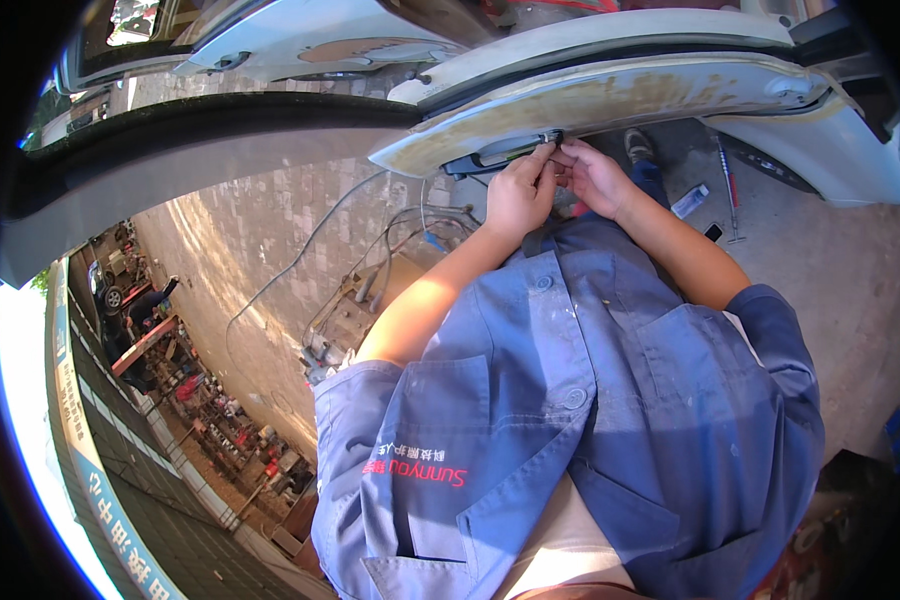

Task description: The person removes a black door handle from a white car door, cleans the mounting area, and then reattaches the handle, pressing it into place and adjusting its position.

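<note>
A white car door [610, 88] with brownish, sanded-looking patches stands in front of me at the top. Set low in its face is a dark door handle [480, 162] with a small shiny metal piece [550, 137] at its right end. My left hand [522, 192] is closed there, its thumb and fingers pinching the handle's right end. Close beside it, my right hand [592, 178] has its fingers bent and pressed together at the same end. Whatever lies between those right fingers is hidden.
Hoses and cables [390, 245] lie on the brick ground at the left. By my right arm are a long metal tool with a red part [730, 185], a white-blue tube [690, 201] and a small black object [712, 233]. A second light-coloured vehicle [300, 45] stands beyond the door.
</note>
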